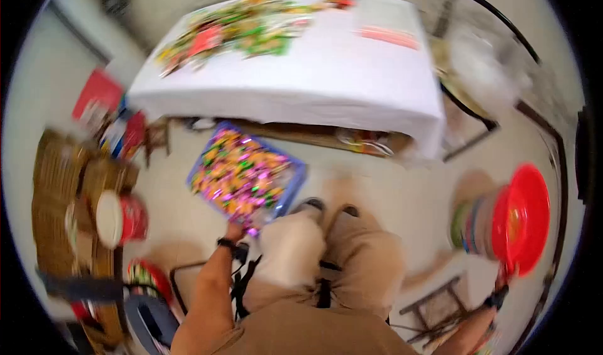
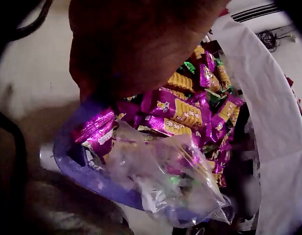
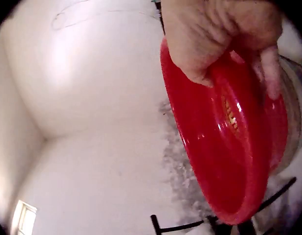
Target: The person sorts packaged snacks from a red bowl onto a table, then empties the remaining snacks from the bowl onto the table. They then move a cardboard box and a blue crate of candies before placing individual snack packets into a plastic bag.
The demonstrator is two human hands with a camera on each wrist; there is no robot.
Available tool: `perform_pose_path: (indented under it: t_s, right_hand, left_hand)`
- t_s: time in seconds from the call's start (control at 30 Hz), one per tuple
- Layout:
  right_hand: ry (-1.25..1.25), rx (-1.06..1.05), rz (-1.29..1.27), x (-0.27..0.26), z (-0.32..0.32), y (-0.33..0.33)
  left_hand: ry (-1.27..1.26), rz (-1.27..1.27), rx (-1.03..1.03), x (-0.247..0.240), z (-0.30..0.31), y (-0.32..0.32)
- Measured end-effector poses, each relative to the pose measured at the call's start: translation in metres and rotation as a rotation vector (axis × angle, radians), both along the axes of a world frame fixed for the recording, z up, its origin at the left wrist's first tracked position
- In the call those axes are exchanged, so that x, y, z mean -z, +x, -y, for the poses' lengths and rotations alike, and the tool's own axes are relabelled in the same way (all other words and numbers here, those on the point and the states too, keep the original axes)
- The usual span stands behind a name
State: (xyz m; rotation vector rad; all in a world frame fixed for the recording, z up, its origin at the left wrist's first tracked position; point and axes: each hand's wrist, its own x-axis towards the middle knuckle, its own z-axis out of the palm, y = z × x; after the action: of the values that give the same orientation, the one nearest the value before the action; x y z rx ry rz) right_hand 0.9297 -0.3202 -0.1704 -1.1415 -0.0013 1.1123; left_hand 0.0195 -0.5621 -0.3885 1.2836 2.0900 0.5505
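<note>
My left hand (image 1: 233, 231) is at the near corner of a blue plastic crate (image 1: 295, 182) on the floor. In the left wrist view, that hand (image 2: 141, 49) is dark and its fingers grip the crate's rim (image 2: 111, 188). Snack packets (image 2: 180, 110) in shiny purple and yellow wrappers fill the crate, and a clear plastic bag (image 2: 160, 171) lies over them at the corner. Off to the right, my right hand (image 3: 224, 34) grips the rim of a tilted red basin (image 3: 200, 132), thumb inside and fingers outside. A small yellow patch shows on the basin's inner side.
A white-clothed table (image 1: 377, 85) with heaped packets (image 1: 264, 41) stands ahead. A striped bucket (image 1: 474, 226) is beside the basin. Cardboard (image 1: 56, 179) and a red tub (image 1: 132, 218) line the left. A small stool (image 1: 436, 305) is at the lower right, a black-framed chair (image 1: 465, 103) beyond.
</note>
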Motion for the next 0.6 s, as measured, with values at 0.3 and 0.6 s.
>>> perform_pose_path:
  t_s: [0.3, 0.6]
  right_hand:
    - [0.194, -0.037, 0.310, 0.060, 0.014, 0.057]
    - [0.370, -0.407, 0.234, -0.139, 0.038, -0.272]
  left_hand:
    - [-0.027, 0.657, -0.910, -0.043, -0.026, 0.053]
    - [-0.214, 0.599, -0.731, -0.099, -0.019, 0.031]
